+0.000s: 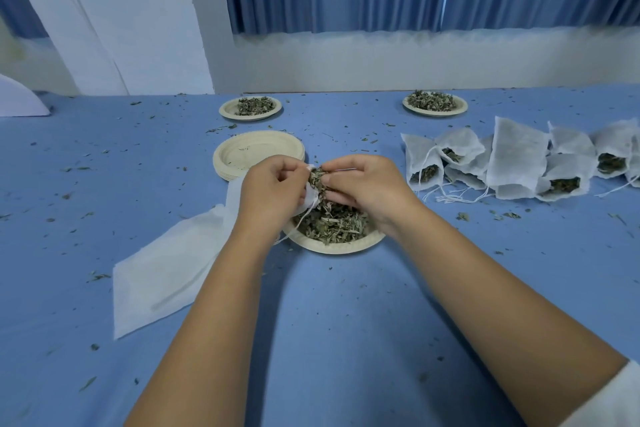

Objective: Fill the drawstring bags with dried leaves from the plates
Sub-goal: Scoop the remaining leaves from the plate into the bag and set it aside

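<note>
Drawstring bag (310,197) gripped in curled left hand (273,185), dried leaves (317,180) pinched by right hand (367,184), over the plate (334,248) mid-table (346,308).

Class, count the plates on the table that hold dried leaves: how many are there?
3: the near plate, the far middle plate and the far right plate. The empty plate stack is excluded; none seems hidden.

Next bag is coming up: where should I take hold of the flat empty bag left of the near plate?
Pinch the empty bag by its far right corner, beside the near plate, coming down from above. It lies flat on the table, so only an edge or corner offers a pinch, and that corner lies nearest the left hand, now busy holding a small bag.
</note>
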`<move>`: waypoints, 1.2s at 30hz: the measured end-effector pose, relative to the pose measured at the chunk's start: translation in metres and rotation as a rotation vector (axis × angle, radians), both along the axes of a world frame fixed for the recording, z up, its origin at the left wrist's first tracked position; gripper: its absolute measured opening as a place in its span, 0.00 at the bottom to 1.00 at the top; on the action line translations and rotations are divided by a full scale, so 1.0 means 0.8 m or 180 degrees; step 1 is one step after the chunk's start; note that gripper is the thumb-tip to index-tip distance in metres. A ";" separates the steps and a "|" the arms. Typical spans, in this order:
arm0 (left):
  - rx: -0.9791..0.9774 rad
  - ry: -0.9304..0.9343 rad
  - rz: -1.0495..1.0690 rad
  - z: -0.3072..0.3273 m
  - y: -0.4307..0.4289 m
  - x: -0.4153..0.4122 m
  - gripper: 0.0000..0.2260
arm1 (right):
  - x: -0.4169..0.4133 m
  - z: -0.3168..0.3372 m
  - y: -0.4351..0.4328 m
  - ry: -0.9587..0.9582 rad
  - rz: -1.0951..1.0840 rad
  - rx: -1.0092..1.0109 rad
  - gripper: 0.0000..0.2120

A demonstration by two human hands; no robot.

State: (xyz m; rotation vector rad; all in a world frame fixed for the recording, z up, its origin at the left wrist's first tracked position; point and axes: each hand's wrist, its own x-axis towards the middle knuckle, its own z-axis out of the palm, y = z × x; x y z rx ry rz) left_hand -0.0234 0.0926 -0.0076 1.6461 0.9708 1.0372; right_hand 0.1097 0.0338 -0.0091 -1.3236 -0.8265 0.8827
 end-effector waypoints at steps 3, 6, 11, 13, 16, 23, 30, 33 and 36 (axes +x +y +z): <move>-0.0076 -0.0072 -0.0165 0.001 -0.001 0.000 0.06 | 0.003 -0.004 0.002 0.0082 -0.0139 -0.0113 0.11; -0.0174 -0.0115 -0.0256 0.001 0.000 -0.001 0.06 | 0.008 -0.006 0.005 -0.0236 -0.0052 -0.0503 0.14; -0.0133 -0.0062 -0.0240 0.003 0.002 -0.003 0.07 | 0.006 -0.009 0.008 0.0144 0.0394 -0.0468 0.04; 0.0049 0.0104 -0.0150 0.002 0.002 -0.003 0.07 | 0.007 -0.009 0.009 0.0072 0.0207 -0.0466 0.06; 0.0312 0.0287 -0.0078 0.001 0.001 -0.003 0.08 | 0.006 -0.010 0.008 -0.0237 -0.0015 -0.0524 0.04; 0.0555 0.0528 -0.0343 -0.003 -0.006 0.002 0.06 | -0.005 -0.016 0.013 -0.1578 -0.0529 -0.0474 0.10; 0.0365 0.0295 0.0173 0.000 0.005 -0.007 0.07 | 0.013 0.007 -0.002 -0.1087 0.0242 -0.0995 0.11; 0.0395 0.0315 0.0244 0.001 0.006 -0.009 0.07 | 0.011 0.012 -0.009 -0.0521 0.0586 -0.0976 0.12; 0.0459 0.0407 0.0248 0.001 0.004 -0.008 0.07 | 0.007 0.011 -0.012 -0.0579 0.0579 -0.0905 0.16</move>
